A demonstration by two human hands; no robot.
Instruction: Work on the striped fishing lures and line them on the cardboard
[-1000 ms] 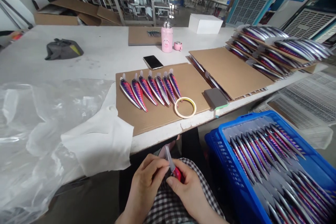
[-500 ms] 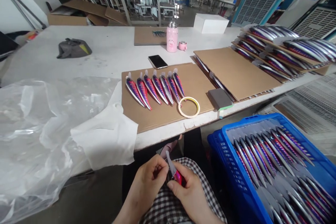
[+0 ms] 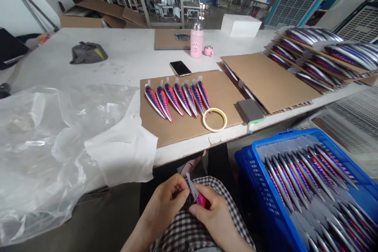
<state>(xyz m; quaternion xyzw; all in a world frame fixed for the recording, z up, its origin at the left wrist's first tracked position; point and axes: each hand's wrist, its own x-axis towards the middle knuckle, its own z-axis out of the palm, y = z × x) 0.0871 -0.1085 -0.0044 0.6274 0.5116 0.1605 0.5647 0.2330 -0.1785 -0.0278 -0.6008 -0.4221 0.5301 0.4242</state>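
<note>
Low in the head view, over my checked lap cloth (image 3: 236, 220), both hands hold a red fishing lure (image 3: 201, 201) with a clear plastic lip (image 3: 190, 186). My left hand (image 3: 167, 208) pinches at the lip end of the lure, and its fingers partly hide that end. My right hand (image 3: 211, 216) wraps the lure's red body, hiding most of it. On the table, a cardboard sheet (image 3: 183, 126) carries a row of several purple-and-silver lures (image 3: 180, 98), with a ring of tape (image 3: 215, 119) beside them.
A blue plastic crate (image 3: 260, 181) packed with several lures stands to my right. Crumpled clear plastic film (image 3: 44, 145) and a white cloth (image 3: 124, 153) lie on the table's left. Further back are cardboard-layered lure stacks (image 3: 321, 59), a phone (image 3: 180, 68) and a pink bottle (image 3: 196, 42).
The view has turned slightly left, so the table and crate sit further right. Both hands still hold the lure in my lap, and its lip now tilts a little differently.
</note>
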